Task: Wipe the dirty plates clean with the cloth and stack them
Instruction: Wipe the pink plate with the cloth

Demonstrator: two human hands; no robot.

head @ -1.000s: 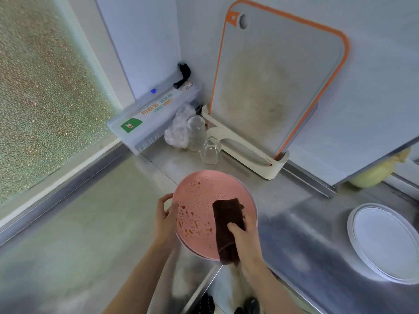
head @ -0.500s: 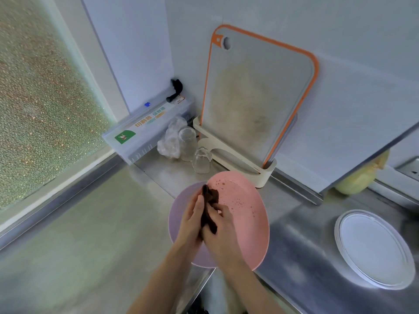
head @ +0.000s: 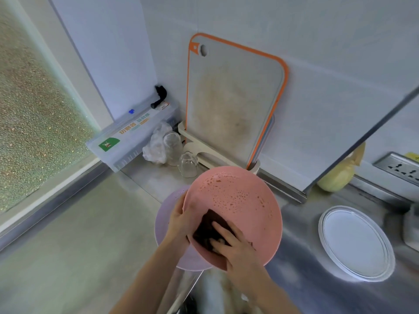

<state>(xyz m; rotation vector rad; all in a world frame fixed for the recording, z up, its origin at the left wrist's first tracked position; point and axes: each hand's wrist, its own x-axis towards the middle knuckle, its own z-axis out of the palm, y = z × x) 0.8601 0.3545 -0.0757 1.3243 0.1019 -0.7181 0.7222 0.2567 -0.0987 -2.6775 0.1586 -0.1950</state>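
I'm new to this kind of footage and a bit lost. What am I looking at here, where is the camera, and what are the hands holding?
There is no machine: a person wears a camera on the head, looking down at their own hands. The left hand grips the rim of a speckled pink plate, tilted above a lilac plate. The right hand presses a dark brown cloth against the pink plate. On the steel counter lie white plates; behind stand two upturned glasses and a cutting board.
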